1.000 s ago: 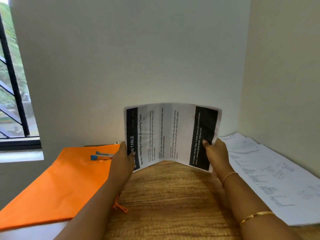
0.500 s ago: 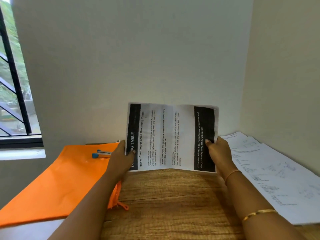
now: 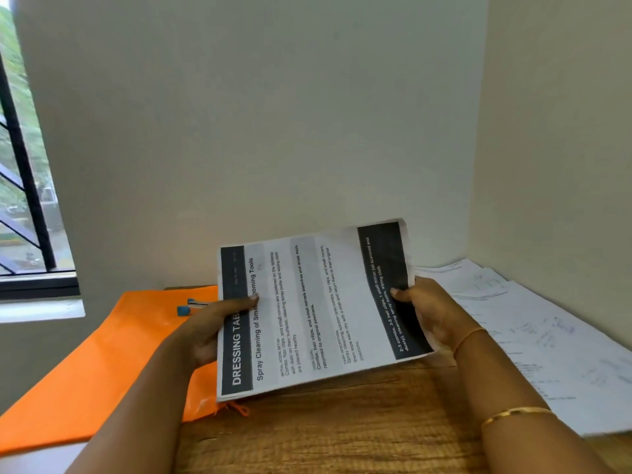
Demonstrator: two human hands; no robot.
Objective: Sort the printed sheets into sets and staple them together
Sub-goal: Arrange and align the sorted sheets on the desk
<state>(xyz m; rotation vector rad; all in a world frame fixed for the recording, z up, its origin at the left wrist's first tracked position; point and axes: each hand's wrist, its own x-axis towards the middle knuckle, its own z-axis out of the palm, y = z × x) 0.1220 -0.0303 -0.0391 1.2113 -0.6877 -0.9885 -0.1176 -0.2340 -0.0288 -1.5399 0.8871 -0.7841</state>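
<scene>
– Sheets [image 3: 307, 319], then: who has them, and how?

– Both hands. The left hand [image 3: 212, 333] pinches the left edge. Its thumb [image 3: 246, 301] lies flat across the dark header band and its fingers go underneath, out of sight. The right hand [image 3: 434, 319] pinches the right edge the same way, with its thumb on the dark band there and its fingers curled behind the paper.

– One sheet or several?

– Several. Layered edges show at the near left corner. The top page is turned sideways, and its header reads "DRESSING TABLE" running up the left band.

– Where does the set sit?

– It is held in front of the person over the table [image 3: 342, 432], with the far edge higher than the near edge. I cannot tell whether the near edge touches the wood. The near left corner overlaps the pouch [image 3: 102, 364] in this view.

– What lies around it?

– The orange pouch lies flat on the left of the table. The stapler [image 3: 189, 306], blue at one end, rests on the pouch just beyond the left hand and is partly hidden by it. More papers [image 3: 530, 336] are spread on the right, along the side wall. Two bangles [image 3: 516, 413] circle the right arm. A window [image 3: 27, 200] with dark bars is at the far left.
</scene>
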